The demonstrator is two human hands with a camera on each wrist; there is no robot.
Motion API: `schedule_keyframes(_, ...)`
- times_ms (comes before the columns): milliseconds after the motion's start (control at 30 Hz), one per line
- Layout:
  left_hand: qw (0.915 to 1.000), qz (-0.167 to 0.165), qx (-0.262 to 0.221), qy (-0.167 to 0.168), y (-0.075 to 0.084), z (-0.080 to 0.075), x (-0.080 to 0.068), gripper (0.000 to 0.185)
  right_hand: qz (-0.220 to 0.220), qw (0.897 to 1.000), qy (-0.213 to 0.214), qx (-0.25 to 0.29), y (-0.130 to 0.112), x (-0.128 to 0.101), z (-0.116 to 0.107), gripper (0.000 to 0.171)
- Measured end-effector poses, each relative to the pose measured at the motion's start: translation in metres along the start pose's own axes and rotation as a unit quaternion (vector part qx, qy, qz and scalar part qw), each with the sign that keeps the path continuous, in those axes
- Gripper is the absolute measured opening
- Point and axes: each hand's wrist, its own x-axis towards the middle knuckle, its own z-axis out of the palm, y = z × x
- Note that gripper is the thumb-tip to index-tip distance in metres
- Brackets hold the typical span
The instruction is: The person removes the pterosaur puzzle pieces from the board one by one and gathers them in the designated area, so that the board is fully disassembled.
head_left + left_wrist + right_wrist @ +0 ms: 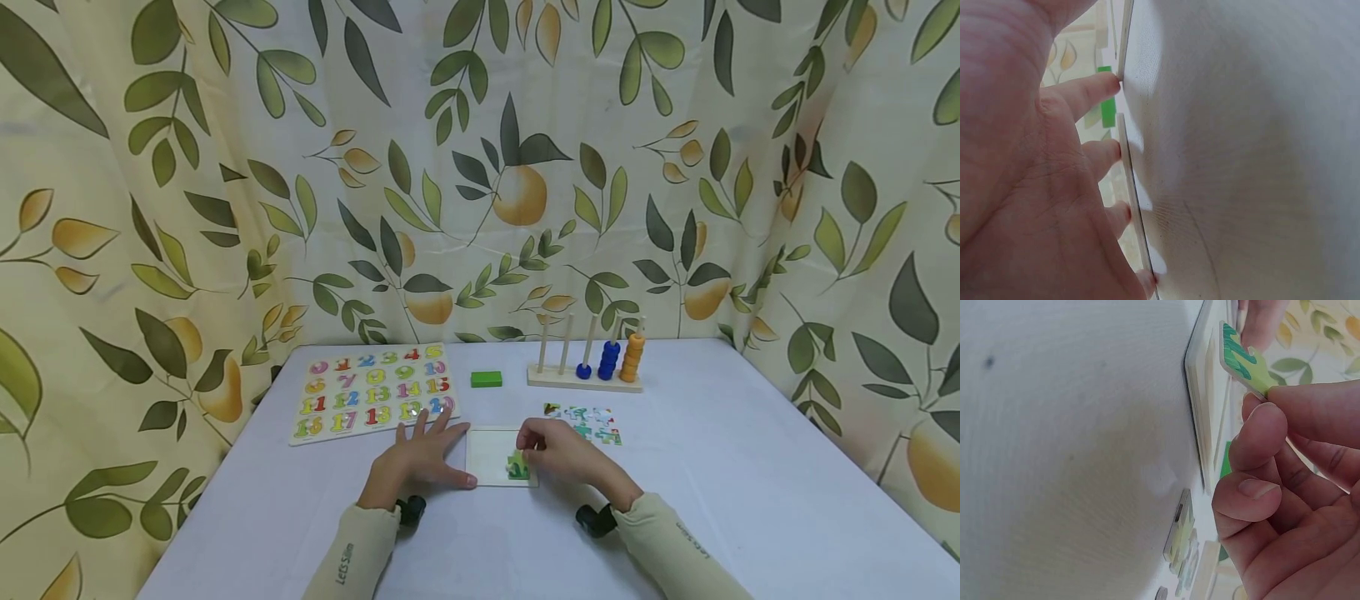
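My right hand (564, 454) pinches a green jigsaw puzzle piece (1242, 357) between thumb and fingertips. In the right wrist view the piece is tilted, just above the white puzzle tray (486, 460). From the head view it appears over the tray's lower right part. My left hand (420, 460) lies spread at the tray's left side, with its thumb at the lower left corner. Its other fingertips reach to the edge of the number board (341, 435). In the left wrist view these fingers (1088, 94) are extended.
Loose puzzle pieces (596, 423) lie grouped behind the right hand. Farther back are a green block (486, 379) and a wooden peg stand (551, 379) with blue and orange beads. A patterned curtain (495, 275) hangs behind the white-covered table (480, 550).
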Motion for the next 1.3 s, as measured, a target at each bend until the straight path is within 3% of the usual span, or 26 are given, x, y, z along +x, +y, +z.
schedule_keyframes(1300, 0.9998, 0.016, -0.012, 0.002, -0.002, 0.001, 0.000, 0.099, 0.009, 0.999, 0.035, 0.016, 0.007, -0.020, -0.029, 0.008)
